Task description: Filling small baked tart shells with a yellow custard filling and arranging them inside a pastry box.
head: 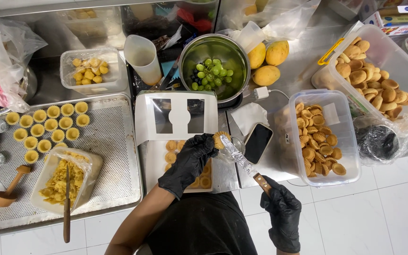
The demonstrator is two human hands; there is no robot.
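My left hand (pixel 188 163), in a black glove, holds a small fluted tart shell (pixel 221 140) at its fingertips over a white box (pixel 159 163) of tart shells. My right hand (pixel 283 215), also gloved in black, grips the wooden handle of a palette knife (pixel 242 162), whose smeared blade tip reaches the tart shell. The box's windowed lid (pixel 175 115) stands open behind.
A perforated tray (pixel 114 141) on the left carries filled yellow tartlets (pixel 48 125), a tub of filling (pixel 64 182) with a knife, and a wooden tamper (pixel 8 191). A steel bowl of grapes (pixel 212 71), mangoes (pixel 267 59), a phone (pixel 258 142) and tubs of tart shells (pixel 319 137) lie right.
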